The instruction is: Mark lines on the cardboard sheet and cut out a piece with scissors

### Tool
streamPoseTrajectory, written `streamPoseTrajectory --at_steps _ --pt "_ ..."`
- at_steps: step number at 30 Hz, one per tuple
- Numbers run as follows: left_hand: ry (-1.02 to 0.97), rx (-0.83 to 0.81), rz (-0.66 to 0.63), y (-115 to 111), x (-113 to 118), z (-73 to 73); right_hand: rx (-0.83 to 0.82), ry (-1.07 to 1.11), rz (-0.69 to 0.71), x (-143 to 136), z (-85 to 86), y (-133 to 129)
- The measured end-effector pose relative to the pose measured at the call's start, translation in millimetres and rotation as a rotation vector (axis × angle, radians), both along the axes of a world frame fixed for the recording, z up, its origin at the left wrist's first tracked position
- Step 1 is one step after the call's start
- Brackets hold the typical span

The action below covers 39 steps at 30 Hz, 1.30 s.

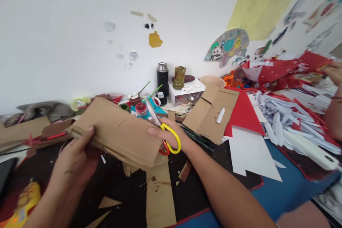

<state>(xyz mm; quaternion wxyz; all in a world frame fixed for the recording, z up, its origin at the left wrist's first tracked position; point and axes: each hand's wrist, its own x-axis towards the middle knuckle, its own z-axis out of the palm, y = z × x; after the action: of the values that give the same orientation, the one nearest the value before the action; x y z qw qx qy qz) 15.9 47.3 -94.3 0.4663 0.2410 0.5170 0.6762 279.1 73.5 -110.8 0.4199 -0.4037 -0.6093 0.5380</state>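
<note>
A folded stack of brown cardboard is held up over the dark mat. My left hand grips its left lower edge, thumb on top and fingers hidden beneath. My right hand is at the right end of the cardboard, closed round scissors with yellow and orange handles. The scissor blades point up and to the left, past the cardboard's upper right edge. A long cardboard strip with dark stains lies below on the mat.
Behind stand a black flask, paint jars and a white box. More cardboard, red paper and white paper strips lie right. Another person's hand holds red material at the right edge.
</note>
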Motion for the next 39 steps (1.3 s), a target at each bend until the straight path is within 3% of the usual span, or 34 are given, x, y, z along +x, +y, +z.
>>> streamPoseTrajectory --at_steps 6,16,26,31,35,39 --pt "-0.08 0.062 -0.04 -3.9 -2.1 -0.4 -0.072 0.173 0.073 0.0 -2.2 0.0" --pt "-0.009 0.027 -0.158 -9.5 5.5 -10.4 0.01 0.12 -0.052 -4.1 -23.5 6.7" --pt "0.036 0.076 -0.043 -5.0 0.0 -11.9 -0.073 0.076 -0.013 -8.5 -13.9 -3.0" --pt "0.078 0.073 -0.051 -4.3 -6.1 -9.7 -0.103 0.092 0.0 -10.5 -21.4 -4.8" --pt "0.163 0.065 -0.095 -8.2 -4.2 1.0 -0.106 0.098 -0.018 -13.0 -28.2 -3.7" --pt "0.318 0.079 -0.105 -31.4 -16.0 30.4 -0.082 0.132 -0.089 -11.7 -20.6 -1.2"
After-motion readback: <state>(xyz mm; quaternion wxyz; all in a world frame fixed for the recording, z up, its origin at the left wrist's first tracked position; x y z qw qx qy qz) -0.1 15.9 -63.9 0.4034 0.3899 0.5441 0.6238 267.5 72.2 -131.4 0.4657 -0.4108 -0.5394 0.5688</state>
